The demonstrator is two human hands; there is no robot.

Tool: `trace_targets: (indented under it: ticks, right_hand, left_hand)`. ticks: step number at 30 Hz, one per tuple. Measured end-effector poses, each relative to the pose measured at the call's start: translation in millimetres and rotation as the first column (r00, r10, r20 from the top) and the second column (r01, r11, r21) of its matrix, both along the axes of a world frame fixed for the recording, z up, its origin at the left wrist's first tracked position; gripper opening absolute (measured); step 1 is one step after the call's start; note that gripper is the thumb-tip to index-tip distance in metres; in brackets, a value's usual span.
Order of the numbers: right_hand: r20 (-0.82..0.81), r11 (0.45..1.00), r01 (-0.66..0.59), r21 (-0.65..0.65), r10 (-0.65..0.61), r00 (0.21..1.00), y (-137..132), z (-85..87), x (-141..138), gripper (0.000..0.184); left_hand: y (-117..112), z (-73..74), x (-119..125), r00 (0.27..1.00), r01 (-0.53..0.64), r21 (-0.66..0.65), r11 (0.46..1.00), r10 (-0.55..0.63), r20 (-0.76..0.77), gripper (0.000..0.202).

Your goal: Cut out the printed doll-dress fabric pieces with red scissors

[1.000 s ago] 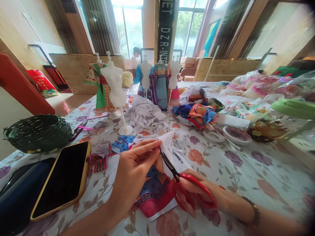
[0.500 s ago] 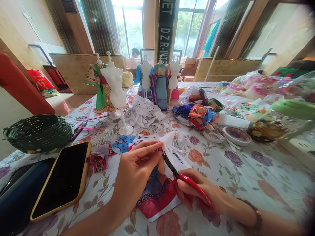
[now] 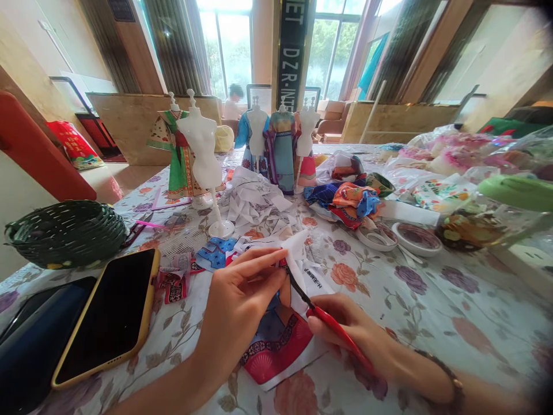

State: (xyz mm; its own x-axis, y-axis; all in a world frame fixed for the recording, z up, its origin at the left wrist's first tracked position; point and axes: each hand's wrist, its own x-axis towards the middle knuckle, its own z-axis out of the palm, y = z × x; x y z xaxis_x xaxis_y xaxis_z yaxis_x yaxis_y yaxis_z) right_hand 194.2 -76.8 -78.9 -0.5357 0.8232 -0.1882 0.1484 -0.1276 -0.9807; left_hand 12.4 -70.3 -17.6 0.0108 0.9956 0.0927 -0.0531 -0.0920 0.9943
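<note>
- Step in hand: judged to be cutting, the scissors (image 3: 314, 312) being set at the border between the coloured print and the white margin (image 3: 298, 251) of the printed fabric (image 3: 280, 349).
- Left hand (image 3: 242, 294): grasping; thumb and fingertips pinch the upper part of the fabric, close beside the blade tips.
- Right hand (image 3: 360, 323): grasping the red handles of the scissors; how the fingers sit in the loops cannot be told. The blades appear nearly together.
- Location: the fabric is at the middle of the table (image 3: 375, 271), toward its near edge, its lower part spread on the floral cover.
- Next move, as judged: calls for parting the blades again, holding the margin taut and keeping the left fingertips clear of the cutting line.
- Count, work items: one pair of scissors, one printed piece in hand.
- Count, toward the left edge: one woven basket (image 3: 64, 233), one phone (image 3: 110, 317) in a yellow case, one dark blue object (image 3: 38, 346), identity uncertain.
- Count, toward the far edge: at least five dress forms (image 3: 201, 144); overlap prevents a firm figure.
- Count, toward the right edge: two tape rolls (image 3: 417, 251).
- Uncountable: one heap of white scraps (image 3: 259, 199) and one of coloured cloth (image 3: 345, 199), pieces tangled.
</note>
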Motion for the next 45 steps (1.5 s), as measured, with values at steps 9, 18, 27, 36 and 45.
trace_targets:
  ticks: [9, 18, 27, 36, 45]
  right_hand:
    - [0.035, 0.995, 0.014, 0.097, -0.018, 0.999, 1.3, 2.9, -1.5, 0.054]
    - [0.055, 0.999, 0.036, 0.013, -0.036, 0.998, -0.6, 0.9, 0.9, 0.056]
    - [0.073, 0.995, 0.025, -0.096, -0.018, 0.997, -2.0, 4.3, 2.7, 0.056]
    - [0.135, 0.988, 0.07, -0.137, -0.052, 0.989, -5.2, 12.2, 1.9, 0.055]
    - [0.061, 0.996, 0.003, -0.091, 0.003, 0.998, -1.8, 10.5, 2.4, 0.057]
  left_hand:
    - [1.6, -2.4, -0.9, 0.999, -0.031, -0.005, 1.0, 0.031, -0.013, 0.013]
    - [0.7, -1.9, -0.6, 0.997, 0.048, -0.013, 0.999, -0.047, 0.058, 0.015]
    - [1.1, -4.7, 0.0, 0.999, 0.012, 0.008, 1.0, -0.012, 0.038, 0.017]
    - [0.8, -4.5, -0.7, 0.999, 0.008, 0.002, 1.0, -0.008, 0.038, 0.014]
    - [-1.2, -1.4, -0.6, 1.0, -0.018, -0.01, 1.0, 0.018, -0.003, 0.013]
